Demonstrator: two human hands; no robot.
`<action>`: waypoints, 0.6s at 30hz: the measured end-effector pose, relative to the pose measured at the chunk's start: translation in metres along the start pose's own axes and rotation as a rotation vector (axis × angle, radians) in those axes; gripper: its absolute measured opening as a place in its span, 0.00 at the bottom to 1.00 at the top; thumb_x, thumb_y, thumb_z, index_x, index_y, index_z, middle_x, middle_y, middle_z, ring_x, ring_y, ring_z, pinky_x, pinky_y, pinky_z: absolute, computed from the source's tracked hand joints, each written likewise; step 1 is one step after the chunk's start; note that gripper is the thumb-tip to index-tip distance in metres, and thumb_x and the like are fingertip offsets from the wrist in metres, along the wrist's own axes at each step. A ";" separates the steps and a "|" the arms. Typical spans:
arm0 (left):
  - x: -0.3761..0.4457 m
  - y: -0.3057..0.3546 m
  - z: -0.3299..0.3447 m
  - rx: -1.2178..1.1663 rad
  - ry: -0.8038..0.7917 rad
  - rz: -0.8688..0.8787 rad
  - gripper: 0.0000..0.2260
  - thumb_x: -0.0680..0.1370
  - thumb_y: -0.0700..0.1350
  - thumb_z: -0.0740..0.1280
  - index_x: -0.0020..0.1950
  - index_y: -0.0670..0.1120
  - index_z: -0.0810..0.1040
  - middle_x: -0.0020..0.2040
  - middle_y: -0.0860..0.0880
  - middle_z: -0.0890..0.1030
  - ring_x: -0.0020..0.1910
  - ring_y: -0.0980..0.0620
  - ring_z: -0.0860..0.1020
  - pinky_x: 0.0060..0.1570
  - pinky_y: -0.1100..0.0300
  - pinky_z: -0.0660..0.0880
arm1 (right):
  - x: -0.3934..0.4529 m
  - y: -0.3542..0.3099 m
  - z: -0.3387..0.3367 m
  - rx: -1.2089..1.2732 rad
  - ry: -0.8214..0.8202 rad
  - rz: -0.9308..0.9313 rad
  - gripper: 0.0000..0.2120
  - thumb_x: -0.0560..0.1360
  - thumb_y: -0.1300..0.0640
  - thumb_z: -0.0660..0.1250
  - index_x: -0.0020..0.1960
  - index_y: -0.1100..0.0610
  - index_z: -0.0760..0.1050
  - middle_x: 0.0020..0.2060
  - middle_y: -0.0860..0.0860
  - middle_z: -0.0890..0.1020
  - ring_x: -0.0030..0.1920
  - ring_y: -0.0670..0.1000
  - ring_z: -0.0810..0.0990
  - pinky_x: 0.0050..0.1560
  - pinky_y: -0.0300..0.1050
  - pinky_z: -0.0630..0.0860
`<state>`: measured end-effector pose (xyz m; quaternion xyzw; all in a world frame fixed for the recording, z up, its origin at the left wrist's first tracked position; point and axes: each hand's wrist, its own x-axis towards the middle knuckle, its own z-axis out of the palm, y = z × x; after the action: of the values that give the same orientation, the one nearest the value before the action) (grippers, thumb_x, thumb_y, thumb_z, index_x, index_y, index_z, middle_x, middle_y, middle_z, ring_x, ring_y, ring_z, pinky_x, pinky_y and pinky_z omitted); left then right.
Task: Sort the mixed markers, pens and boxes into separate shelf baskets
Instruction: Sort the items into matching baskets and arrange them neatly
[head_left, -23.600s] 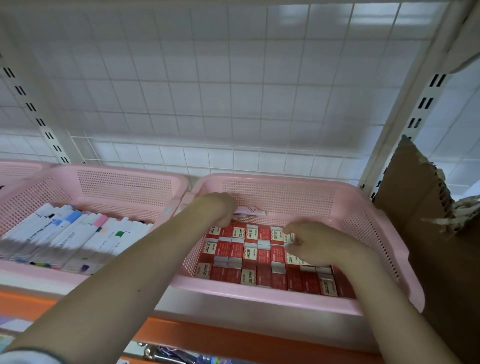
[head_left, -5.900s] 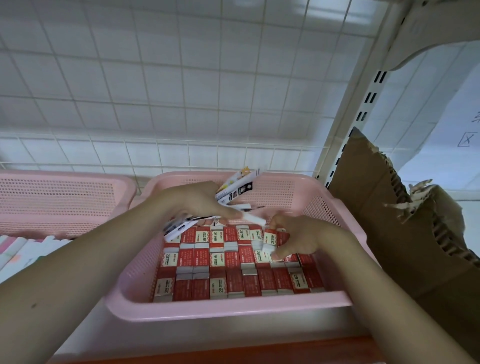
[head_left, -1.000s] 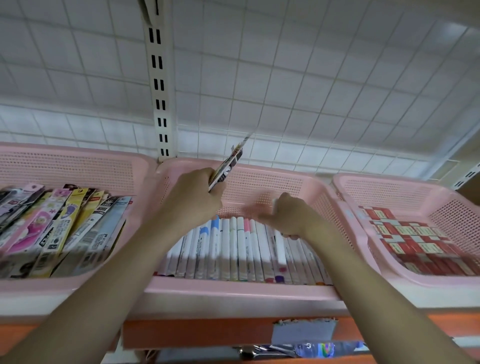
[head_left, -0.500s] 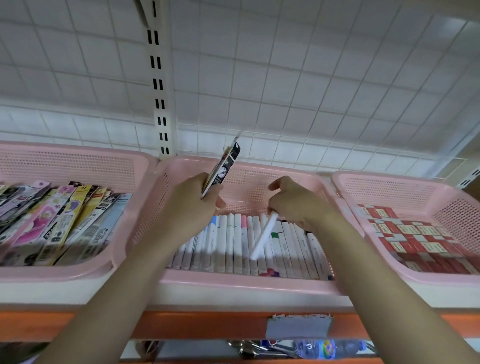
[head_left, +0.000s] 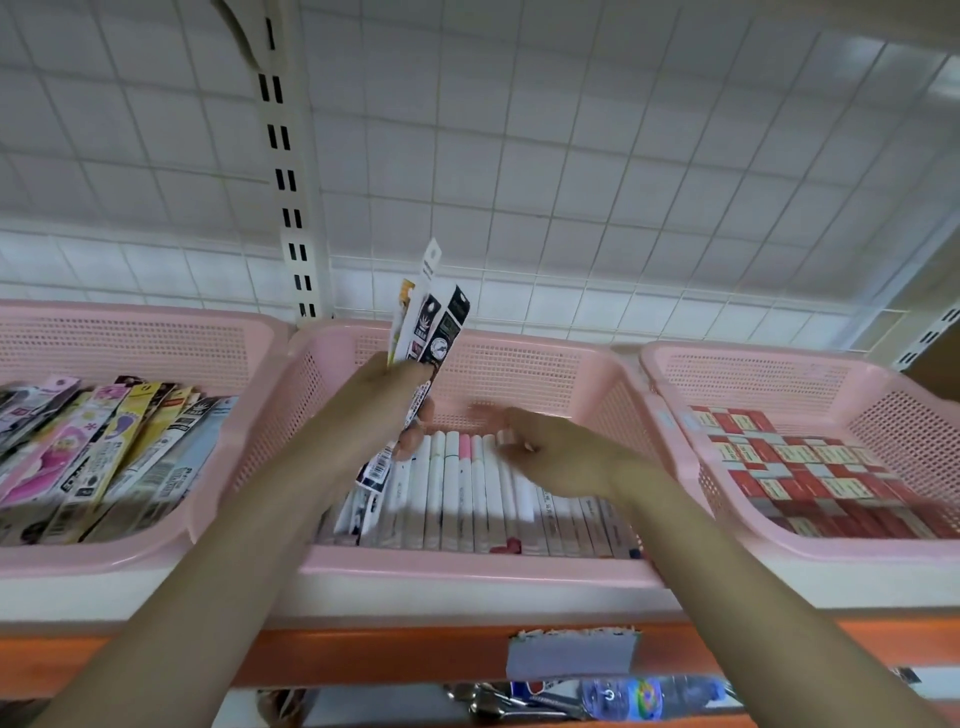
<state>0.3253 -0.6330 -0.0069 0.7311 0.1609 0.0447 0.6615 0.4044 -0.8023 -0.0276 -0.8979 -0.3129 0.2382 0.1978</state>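
Observation:
Three pink baskets stand side by side on the shelf. The left basket (head_left: 228, 364) holds packaged pens (head_left: 104, 457). White markers (head_left: 467, 493) lie in a row in the middle basket (head_left: 467, 564). Red and white boxes (head_left: 810, 467) fill the right basket (head_left: 779, 551). My left hand (head_left: 395, 400) grips a bundle of packaged pens (head_left: 431, 332) upright over the middle basket. My right hand (head_left: 550, 452) hovers over the markers with its fingers spread and blurred, holding nothing.
A white wire grid backs the shelf, with a slotted upright (head_left: 291, 208) between the left and middle baskets. The orange shelf edge (head_left: 415, 654) carries a grey label (head_left: 571, 654). A plastic bottle (head_left: 639, 696) lies on the shelf below.
My right hand has let go of the white marker it held half a second ago; the marker now lies among the others. My left hand has stayed put with the pen packs.

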 end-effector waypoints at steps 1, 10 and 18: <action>0.000 0.001 0.002 -0.002 -0.016 -0.012 0.08 0.79 0.42 0.56 0.42 0.42 0.70 0.26 0.48 0.73 0.18 0.55 0.67 0.22 0.64 0.66 | 0.000 0.002 0.000 -0.034 -0.003 -0.014 0.19 0.82 0.54 0.52 0.73 0.50 0.61 0.64 0.52 0.72 0.57 0.51 0.76 0.58 0.48 0.72; 0.000 -0.005 0.020 0.269 -0.154 0.141 0.04 0.77 0.46 0.66 0.45 0.54 0.79 0.38 0.55 0.85 0.37 0.62 0.82 0.38 0.72 0.73 | -0.013 -0.008 -0.015 0.634 0.502 -0.172 0.11 0.78 0.44 0.60 0.48 0.45 0.80 0.43 0.38 0.83 0.46 0.36 0.80 0.46 0.30 0.74; 0.009 -0.002 0.031 0.118 0.178 0.154 0.15 0.80 0.54 0.59 0.42 0.47 0.78 0.33 0.56 0.83 0.36 0.59 0.82 0.39 0.66 0.76 | -0.006 -0.004 -0.018 0.824 0.683 -0.147 0.07 0.80 0.56 0.59 0.47 0.52 0.76 0.35 0.51 0.81 0.38 0.51 0.80 0.35 0.42 0.75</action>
<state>0.3420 -0.6593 -0.0140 0.7722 0.1645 0.1505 0.5950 0.4084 -0.8068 -0.0091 -0.7480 -0.1734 0.0212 0.6402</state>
